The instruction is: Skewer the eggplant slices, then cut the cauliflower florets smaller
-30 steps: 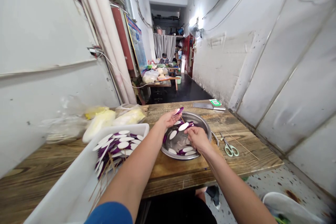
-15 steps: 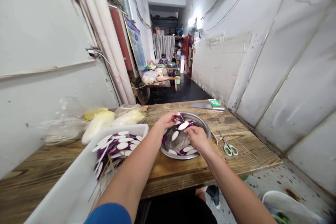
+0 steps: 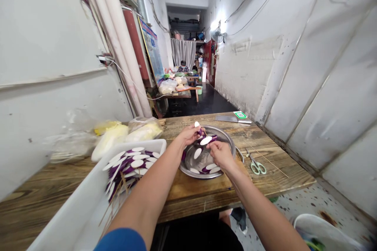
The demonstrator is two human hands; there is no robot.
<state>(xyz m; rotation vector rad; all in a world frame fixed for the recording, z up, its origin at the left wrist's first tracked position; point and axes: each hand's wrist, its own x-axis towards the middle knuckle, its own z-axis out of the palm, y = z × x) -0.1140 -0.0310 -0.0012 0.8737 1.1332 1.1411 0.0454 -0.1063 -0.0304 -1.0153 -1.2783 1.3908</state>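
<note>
head view showed the left hand [image 3: 188,135] pinching an eggplant slice [image 3: 198,127] over the steel bowl [image 3: 228,141]; the right hand [image 3: 220,153] gripped a skewered slice [image 3: 206,140]. best to push the skewer through the slice's centre, slowly.

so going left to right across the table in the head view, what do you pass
bagged cabbage → white tray of skewered eggplant slices → left hand → metal bowl → scissors → loose skewer
</note>
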